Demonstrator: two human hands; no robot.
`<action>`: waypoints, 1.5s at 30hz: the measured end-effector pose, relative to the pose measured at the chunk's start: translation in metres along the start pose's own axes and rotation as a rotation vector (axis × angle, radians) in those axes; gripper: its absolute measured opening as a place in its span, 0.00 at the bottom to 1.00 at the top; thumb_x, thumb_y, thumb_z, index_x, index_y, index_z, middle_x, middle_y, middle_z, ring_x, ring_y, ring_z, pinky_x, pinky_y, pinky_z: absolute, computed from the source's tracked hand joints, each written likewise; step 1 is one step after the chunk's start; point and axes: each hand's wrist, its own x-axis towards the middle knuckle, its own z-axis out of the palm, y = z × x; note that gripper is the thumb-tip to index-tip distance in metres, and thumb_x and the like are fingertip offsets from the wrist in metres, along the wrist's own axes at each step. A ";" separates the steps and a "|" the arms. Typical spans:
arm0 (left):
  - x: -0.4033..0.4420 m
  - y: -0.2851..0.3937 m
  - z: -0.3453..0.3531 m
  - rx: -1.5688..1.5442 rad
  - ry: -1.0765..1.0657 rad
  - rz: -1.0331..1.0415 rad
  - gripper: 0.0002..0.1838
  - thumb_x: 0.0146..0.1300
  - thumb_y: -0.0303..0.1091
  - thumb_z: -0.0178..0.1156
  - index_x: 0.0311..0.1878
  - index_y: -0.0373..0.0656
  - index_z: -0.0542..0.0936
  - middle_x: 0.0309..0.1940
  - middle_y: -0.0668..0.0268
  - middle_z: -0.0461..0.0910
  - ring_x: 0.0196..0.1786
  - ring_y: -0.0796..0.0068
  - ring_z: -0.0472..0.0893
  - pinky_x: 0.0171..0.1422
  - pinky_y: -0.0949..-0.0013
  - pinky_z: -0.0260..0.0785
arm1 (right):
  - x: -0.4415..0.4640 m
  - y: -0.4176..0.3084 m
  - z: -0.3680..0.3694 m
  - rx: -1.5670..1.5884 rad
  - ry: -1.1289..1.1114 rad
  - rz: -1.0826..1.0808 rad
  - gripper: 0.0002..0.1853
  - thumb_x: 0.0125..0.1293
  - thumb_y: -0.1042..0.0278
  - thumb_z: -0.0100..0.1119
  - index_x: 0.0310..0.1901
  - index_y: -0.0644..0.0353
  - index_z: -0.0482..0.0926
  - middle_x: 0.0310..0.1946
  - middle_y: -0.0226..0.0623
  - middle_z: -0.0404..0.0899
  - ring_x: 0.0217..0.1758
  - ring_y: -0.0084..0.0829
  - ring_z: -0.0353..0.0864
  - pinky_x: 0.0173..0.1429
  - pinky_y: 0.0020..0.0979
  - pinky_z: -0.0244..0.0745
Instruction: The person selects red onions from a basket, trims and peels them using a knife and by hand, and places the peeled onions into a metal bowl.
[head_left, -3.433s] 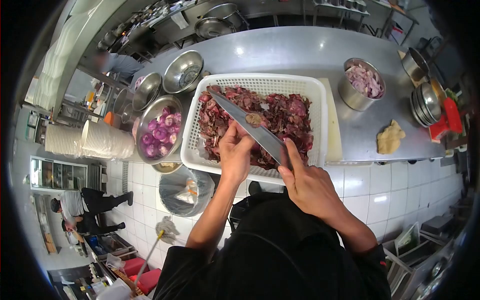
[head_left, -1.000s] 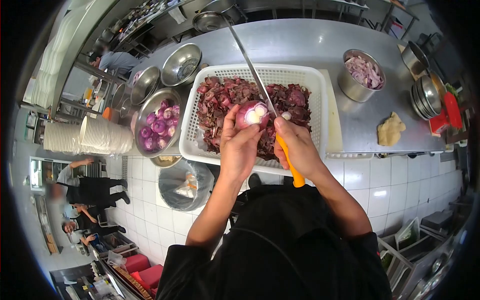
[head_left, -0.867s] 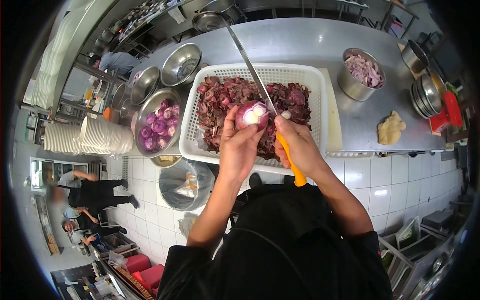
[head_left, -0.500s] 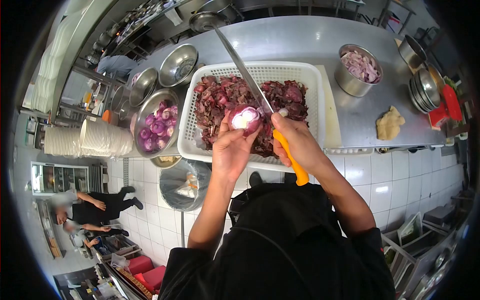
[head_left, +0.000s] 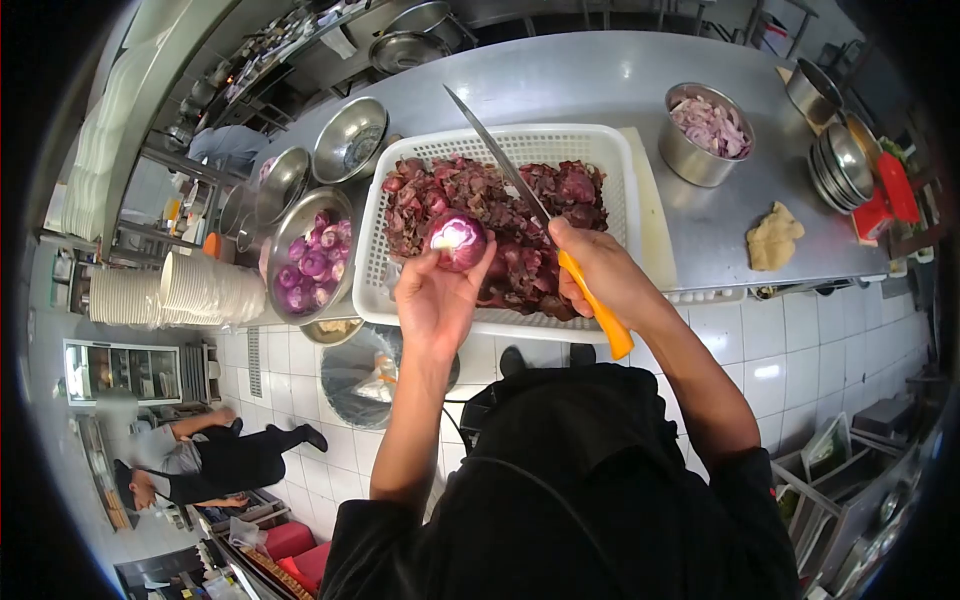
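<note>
Sitting in the left grip (head_left: 437,300) — a purple onion (head_left: 458,241), at the fingertips.

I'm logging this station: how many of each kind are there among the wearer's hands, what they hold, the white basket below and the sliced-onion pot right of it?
Hands: 2, the left hand and right hand
Held onion: 1
Held knife: 1
White basket: 1
Pot: 1
Total: 6
</note>
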 end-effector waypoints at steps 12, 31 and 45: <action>0.012 -0.023 0.012 0.270 0.049 0.026 0.17 0.70 0.33 0.64 0.59 0.45 0.72 0.55 0.64 0.80 0.61 0.65 0.79 0.73 0.49 0.69 | -0.021 -0.015 0.015 0.113 -0.150 -0.134 0.30 0.77 0.36 0.43 0.33 0.59 0.72 0.16 0.33 0.70 0.13 0.23 0.68 0.18 0.27 0.65; 0.014 -0.025 0.009 0.253 -0.042 -0.095 0.20 0.70 0.33 0.62 0.62 0.44 0.72 0.58 0.62 0.80 0.61 0.65 0.80 0.73 0.50 0.68 | -0.021 -0.019 0.014 0.074 -0.078 -0.098 0.31 0.79 0.46 0.46 0.76 0.52 0.63 0.16 0.27 0.67 0.15 0.19 0.66 0.20 0.25 0.63; 0.016 -0.010 -0.009 0.350 -0.015 -0.078 0.18 0.63 0.24 0.59 0.57 0.38 0.76 0.51 0.60 0.82 0.55 0.65 0.82 0.73 0.48 0.68 | -0.011 -0.016 0.000 0.080 -0.006 -0.028 0.30 0.79 0.48 0.47 0.76 0.51 0.64 0.15 0.25 0.64 0.14 0.19 0.63 0.18 0.26 0.61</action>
